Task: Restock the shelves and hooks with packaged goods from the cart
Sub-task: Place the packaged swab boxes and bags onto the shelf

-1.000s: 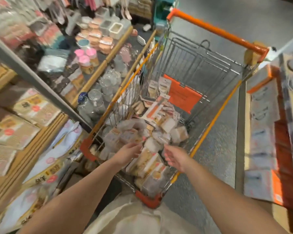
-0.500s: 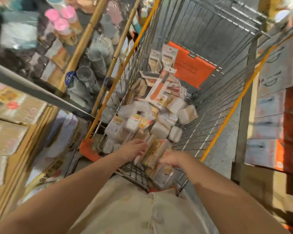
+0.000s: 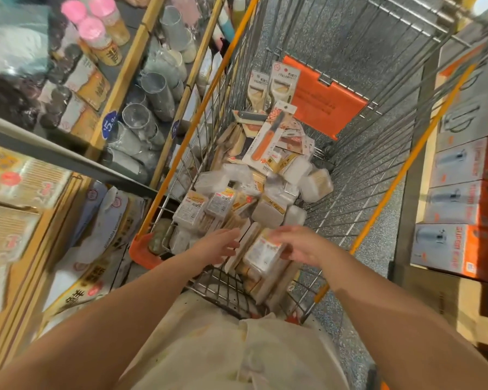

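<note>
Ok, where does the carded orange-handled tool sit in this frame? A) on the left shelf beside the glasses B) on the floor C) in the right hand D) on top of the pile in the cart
D: the orange-handled tool lies on the pile inside the cart, beyond both hands.

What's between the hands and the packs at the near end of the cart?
Nothing visible. The left hand and right hand are already inside the cart, right at the upright packs; the right hand's fingers touch one, with no wire or other goods between.
</note>
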Demonstrator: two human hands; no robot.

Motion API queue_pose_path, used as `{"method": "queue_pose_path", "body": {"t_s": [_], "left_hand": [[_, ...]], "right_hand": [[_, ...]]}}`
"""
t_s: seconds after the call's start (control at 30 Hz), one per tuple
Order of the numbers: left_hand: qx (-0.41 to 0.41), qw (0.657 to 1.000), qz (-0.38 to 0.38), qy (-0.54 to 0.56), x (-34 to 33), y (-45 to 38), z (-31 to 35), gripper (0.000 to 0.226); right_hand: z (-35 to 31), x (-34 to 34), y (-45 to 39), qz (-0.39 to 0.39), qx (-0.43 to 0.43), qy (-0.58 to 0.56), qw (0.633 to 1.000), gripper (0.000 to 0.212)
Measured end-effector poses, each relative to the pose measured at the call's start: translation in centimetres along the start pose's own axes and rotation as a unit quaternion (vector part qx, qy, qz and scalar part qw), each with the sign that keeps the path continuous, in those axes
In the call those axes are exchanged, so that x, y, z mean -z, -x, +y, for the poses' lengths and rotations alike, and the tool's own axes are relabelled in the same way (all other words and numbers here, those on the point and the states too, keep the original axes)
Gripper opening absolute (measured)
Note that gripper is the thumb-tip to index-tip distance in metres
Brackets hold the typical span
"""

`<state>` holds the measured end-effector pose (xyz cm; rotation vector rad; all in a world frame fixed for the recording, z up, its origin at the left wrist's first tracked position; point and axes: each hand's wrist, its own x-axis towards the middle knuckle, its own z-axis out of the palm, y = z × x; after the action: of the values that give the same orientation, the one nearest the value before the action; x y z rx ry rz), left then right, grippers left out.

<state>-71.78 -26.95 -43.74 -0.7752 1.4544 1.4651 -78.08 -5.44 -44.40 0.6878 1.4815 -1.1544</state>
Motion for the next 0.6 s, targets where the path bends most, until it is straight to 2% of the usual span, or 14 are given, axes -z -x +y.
{"method": "queue_pose_path", "body": {"t_s": [0.1,0.17,0.27,0.37,0.47,0.53,0.6], "left_hand": [[0.001,0.997,-0.014,0.077,0.0,-0.3,0.0,0.031],[-0.004,0.993,-0.007,0.119,0.4,-0.3,0.0,0.028],[-0.042,0.992,0.022,0.118,1.4,0.2,0.0,0.028],[-0.031,0.984,0.08,0.155,3.1,0.0,-0.7,0.024],[-0.019,0.971,0.14,0.194,5.0,0.2,-1.6,0.028],[-0.018,0.961,0.149,0.234,5.9,0.5,-2.0,0.032],[-0.017,0.951,0.16,0.263,6.6,0.4,-2.2,0.031]], "right_hand": [[-1.6,-2.2,-0.1,-0.021,0.022,-0.046,0.998,0.033],[-2.3,-3.7,-0.5,-0.041,0.046,-0.06,0.996,0.036],[-3.5,-5.3,-1.2,-0.05,0.076,-0.066,0.994,0.016],[-4.6,-5.9,-2.7,-0.025,0.071,-0.104,0.992,0.022],[-5.2,-6.6,-5.4,-0.003,0.101,-0.126,0.987,0.018],[-5.7,-7.9,-7.2,0.017,0.088,-0.112,0.99,0.015],[-6.1,-9.5,-8.7,0.045,0.059,-0.083,0.994,0.026]]}}
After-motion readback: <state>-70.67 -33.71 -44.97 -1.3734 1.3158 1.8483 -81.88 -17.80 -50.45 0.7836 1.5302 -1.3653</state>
